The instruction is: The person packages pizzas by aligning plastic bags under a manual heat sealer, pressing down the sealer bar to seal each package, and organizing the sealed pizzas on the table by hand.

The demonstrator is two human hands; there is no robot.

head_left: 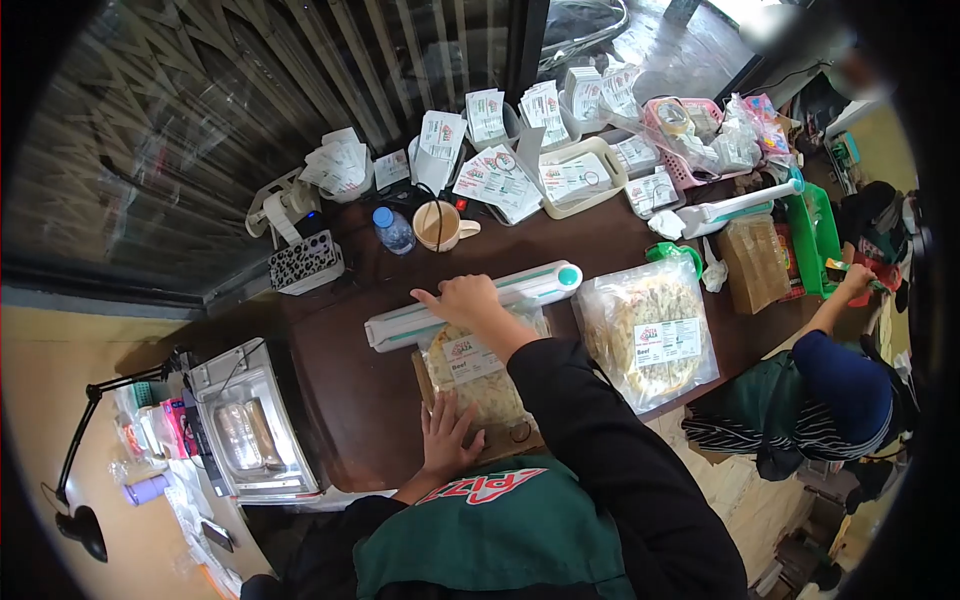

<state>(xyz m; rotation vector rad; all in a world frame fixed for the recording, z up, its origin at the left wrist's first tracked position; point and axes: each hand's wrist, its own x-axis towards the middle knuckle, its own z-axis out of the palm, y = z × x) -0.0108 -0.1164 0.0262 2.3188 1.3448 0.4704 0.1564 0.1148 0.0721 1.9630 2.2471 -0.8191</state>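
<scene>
On the dark table, a white and teal impulse bag sealer (540,284) lies across the far side of a clear bag of pizza (478,378) labelled Beef. My right hand (474,306) presses down on the sealer's bar, fingers curled over it and thumb stuck out to the left. My left hand (450,436) lies on the near left part of the bag with its fingers spread. Brown cardboard (500,447) shows under this bag. To the right rests a second, larger bagged pizza (645,335), also labelled Beef.
Behind the sealer stand a mug (440,226), a water bottle (394,231) and tubs of printed labels (487,115). A pink basket (690,130), another sealer (740,207) and a green crate (815,240) are at right. A co-worker (840,390) works there. A vacuum sealer (255,425) stands left.
</scene>
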